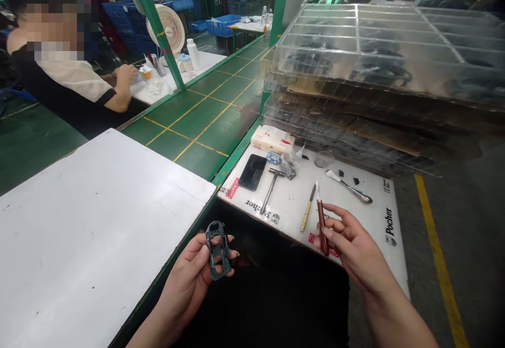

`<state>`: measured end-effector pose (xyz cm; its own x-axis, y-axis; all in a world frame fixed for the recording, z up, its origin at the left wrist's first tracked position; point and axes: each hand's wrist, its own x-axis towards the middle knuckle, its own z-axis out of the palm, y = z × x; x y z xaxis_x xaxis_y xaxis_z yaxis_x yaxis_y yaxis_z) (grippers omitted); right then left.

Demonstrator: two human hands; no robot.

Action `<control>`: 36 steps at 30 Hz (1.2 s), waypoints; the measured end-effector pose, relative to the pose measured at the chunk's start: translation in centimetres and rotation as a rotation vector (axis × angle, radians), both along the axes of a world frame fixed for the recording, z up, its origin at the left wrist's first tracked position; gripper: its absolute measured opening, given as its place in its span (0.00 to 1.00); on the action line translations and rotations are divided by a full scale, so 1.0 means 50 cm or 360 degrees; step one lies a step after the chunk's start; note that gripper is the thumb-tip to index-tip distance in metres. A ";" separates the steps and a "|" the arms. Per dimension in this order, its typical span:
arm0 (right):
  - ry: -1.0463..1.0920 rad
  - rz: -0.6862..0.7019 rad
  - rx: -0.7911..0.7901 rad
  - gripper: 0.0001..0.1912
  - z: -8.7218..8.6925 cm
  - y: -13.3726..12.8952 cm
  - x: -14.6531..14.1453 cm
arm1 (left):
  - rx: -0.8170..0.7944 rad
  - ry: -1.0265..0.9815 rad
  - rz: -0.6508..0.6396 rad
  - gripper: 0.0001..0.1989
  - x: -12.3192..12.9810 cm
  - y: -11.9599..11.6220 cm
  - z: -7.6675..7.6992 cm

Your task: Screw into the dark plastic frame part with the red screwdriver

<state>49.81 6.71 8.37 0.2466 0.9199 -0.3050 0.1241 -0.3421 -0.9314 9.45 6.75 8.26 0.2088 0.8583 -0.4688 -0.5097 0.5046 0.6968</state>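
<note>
In my left hand [193, 266] is a dark grey plastic frame part [218, 250] with large openings, tilted upright above my lap. My thumb presses its near side and the fingers reach behind it. My right hand [353, 242] pinches a slim tool with a dark red handle [322, 227] and a narrow pale tip pointing away from me, over the front edge of the white printed work board [366, 221]. Just left of that tool lies a thin blade-like tool with a yellowish wrapped handle [305, 216]. Farther left on the board is a metal T-handle tool [271, 192].
A phone [253, 172], a tissue pack [272, 138], a metal spoon-ended tool [355, 192] and small black pieces lie on the board. Stacked clear trays [374, 69] rise behind it. A white tabletop [98, 206] is at left; beyond the green conveyor [213, 116] sits a co-worker [71, 79].
</note>
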 end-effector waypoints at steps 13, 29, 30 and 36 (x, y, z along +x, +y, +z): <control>-0.0510 0.0806 0.0825 0.16 0.102 -0.041 -0.139 | 0.0354 -0.0464 -0.0171 0.16 0.025 -0.011 0.036; -0.0620 0.1012 0.0993 0.20 0.134 -0.037 -0.187 | 0.0421 -0.0590 -0.0182 0.17 0.018 -0.025 0.042; -0.0621 0.1026 0.1002 0.21 0.133 -0.038 -0.190 | 0.0426 -0.0592 -0.0189 0.17 0.018 -0.026 0.042; -0.0571 0.1075 0.1041 0.24 0.137 -0.040 -0.206 | 0.0483 -0.0583 -0.0207 0.15 0.018 -0.029 0.048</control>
<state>39.50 4.71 15.22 -0.4106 0.8611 0.3000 0.4133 0.4690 -0.7806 10.35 5.28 10.65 0.4279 0.9005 -0.0772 -0.6949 0.3824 0.6089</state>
